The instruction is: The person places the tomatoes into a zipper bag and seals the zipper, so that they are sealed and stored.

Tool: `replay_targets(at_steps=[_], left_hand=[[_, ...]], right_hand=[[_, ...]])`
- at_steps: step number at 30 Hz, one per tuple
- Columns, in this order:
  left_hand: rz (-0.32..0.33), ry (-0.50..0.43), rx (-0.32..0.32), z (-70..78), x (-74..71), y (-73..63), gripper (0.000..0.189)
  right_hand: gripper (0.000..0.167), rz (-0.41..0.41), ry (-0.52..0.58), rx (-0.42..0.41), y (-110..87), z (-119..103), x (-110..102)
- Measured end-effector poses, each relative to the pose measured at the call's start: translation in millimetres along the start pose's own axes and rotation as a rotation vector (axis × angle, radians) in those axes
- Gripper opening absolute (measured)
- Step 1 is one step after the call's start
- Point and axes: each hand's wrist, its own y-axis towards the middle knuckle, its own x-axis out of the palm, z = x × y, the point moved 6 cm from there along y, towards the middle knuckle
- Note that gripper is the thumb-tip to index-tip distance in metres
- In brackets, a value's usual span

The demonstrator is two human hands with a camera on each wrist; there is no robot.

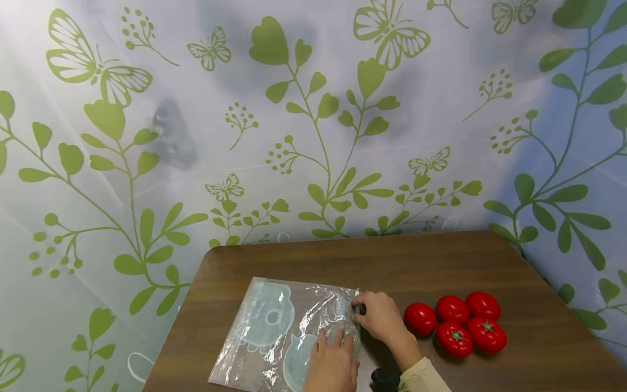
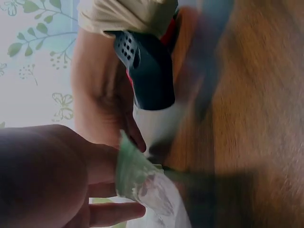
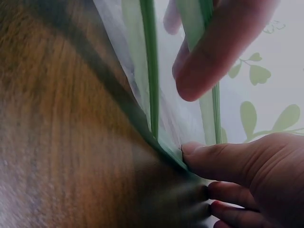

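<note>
A clear zip bag printed with pale blue cartoon figures lies flat on the table, its green zip edge facing right. My left hand reaches over the bag's near right part, fingers stretched across the top layer. In the right wrist view, the green strips stand apart at the mouth, and the left hand's thumb and fingers lie on either side of the upper one. At the far corner of that edge, my right hand pinches the plastic between thumb and fingers.
Several red tomatoes sit close together on the table right of my right hand. The brown wooden table reaches back to a patterned curtain. A dark wrist camera is strapped at the right wrist.
</note>
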Motion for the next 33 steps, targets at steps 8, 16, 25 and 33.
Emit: replay_targets(at_steps=[8, 16, 25, 33], left_hand=[[-0.217, -0.069, -0.04, -10.3, 20.3, 2.5, 0.072], [-0.331, -0.089, -0.053, -14.3, 42.2, 4.9, 0.096], [-0.322, -0.065, -0.106, -12.5, 35.6, 9.5, 0.115], [-0.171, -0.208, -0.229, -9.3, 5.3, 11.9, 0.103]], right_hand=[[0.03, -0.035, -0.003, 0.007, -1.4, 0, 3], [0.028, -0.031, -0.005, -0.053, 1.6, -4, 2], [0.026, -0.011, 0.001, -0.13, 11.7, -10, 6], [0.026, 0.011, 0.038, -0.196, 24.5, -13, 5]])
